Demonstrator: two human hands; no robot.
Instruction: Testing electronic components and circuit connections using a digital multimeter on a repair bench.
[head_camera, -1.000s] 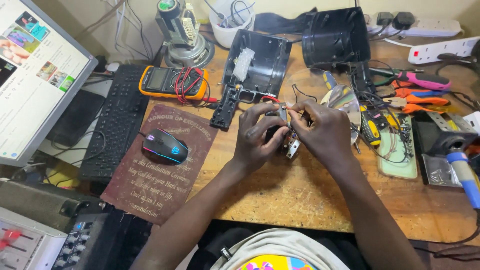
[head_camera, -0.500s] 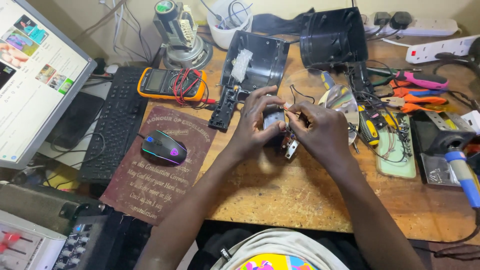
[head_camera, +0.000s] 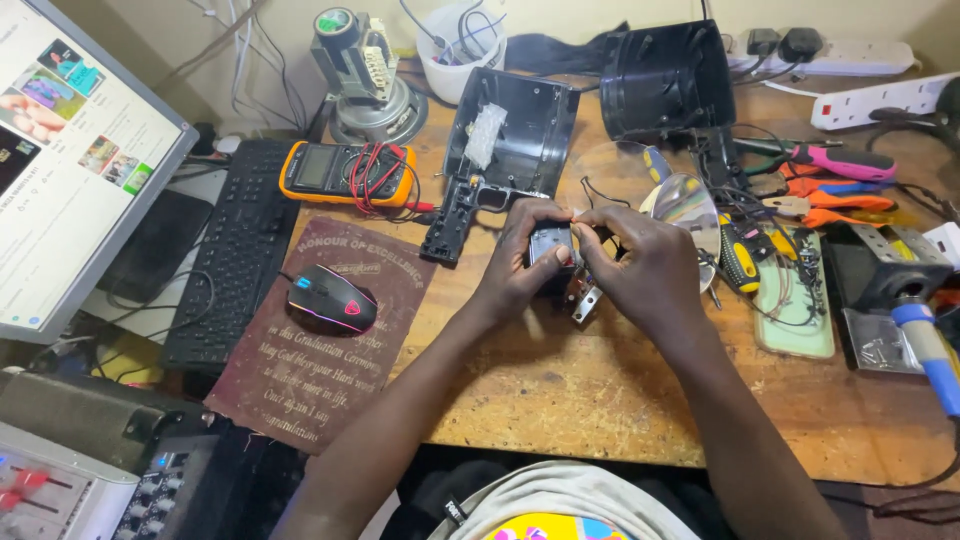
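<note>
Far left: one tilted flat monitor (head_camera: 70, 160), lit; below it one grey mixer panel (head_camera: 60, 490) with knobs and sliders. Next, one black keyboard (head_camera: 235, 255), then one black computer mouse with glowing edge (head_camera: 330, 298) resting on a dark red rectangular plaque (head_camera: 320, 350) used as a pad. Above these, one orange multimeter (head_camera: 345, 172) wrapped in red and black leads, and one grey metal motor on a round base (head_camera: 360, 75). Behind, one white plastic cup (head_camera: 462, 45) holding several loose wires. Centre: two black plastic housing shells (head_camera: 515, 140), one lying open with a clear packet inside. Just below, left hand (head_camera: 525, 262) and right hand (head_camera: 645, 265) pressed close, fingertips pinching a small grey metal-and-plastic part (head_camera: 552, 243) above the worn wooden desk (head_camera: 600, 390); a small metal bracket hanging beneath. Right of hands: one round clear lens (head_camera: 685, 200), yellow-and-black screwdrivers (head_camera: 740, 262), pink- and orange-handled pliers (head_camera: 835, 165), one blue-handled soldering iron (head_camera: 925, 345), two white power strips (head_camera: 880, 95).
</note>
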